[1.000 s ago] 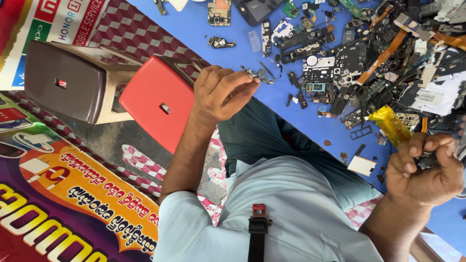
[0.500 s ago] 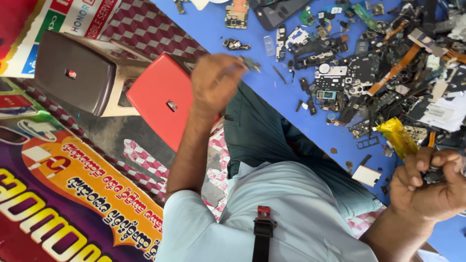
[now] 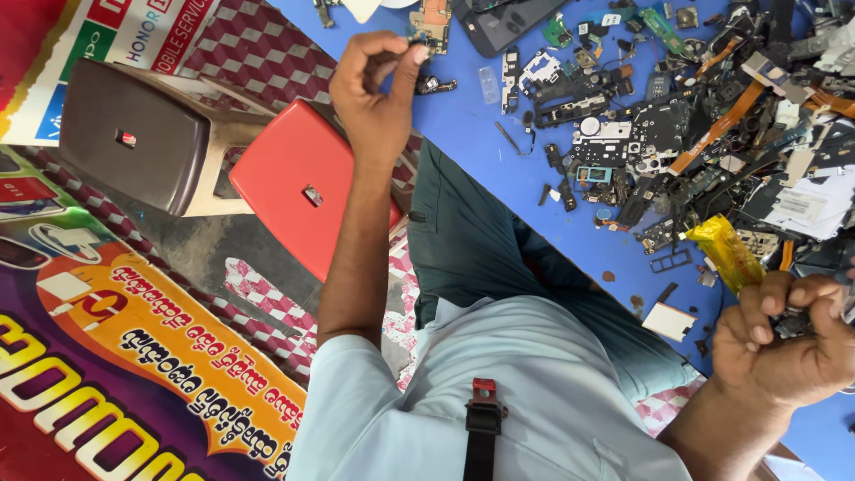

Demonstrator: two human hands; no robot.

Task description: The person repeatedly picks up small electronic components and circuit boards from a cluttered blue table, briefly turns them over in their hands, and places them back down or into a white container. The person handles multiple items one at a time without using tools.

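Note:
My left hand (image 3: 378,85) is raised over the near edge of the blue table (image 3: 472,116). Its thumb and forefinger are pinched on what looks like a tiny dark part, too small to make out. A small circuit board (image 3: 434,18) lies just beyond the fingertips. My right hand (image 3: 788,343) is at the lower right, fingers curled tight round a dark phone part (image 3: 793,322) that is mostly hidden by the fingers. A yellow packet (image 3: 726,254) lies just above that hand.
A heap of dismantled phone parts and flex cables (image 3: 695,125) covers the table's right side. A bent wire (image 3: 509,138) and a small white card (image 3: 668,321) lie nearer me. A red stool (image 3: 298,191) and a brown stool (image 3: 134,134) stand on a printed banner (image 3: 116,356).
My left hand has lifted from the table edge and moved farther out, closing into a pinch. My right hand has stayed clenched on its part.

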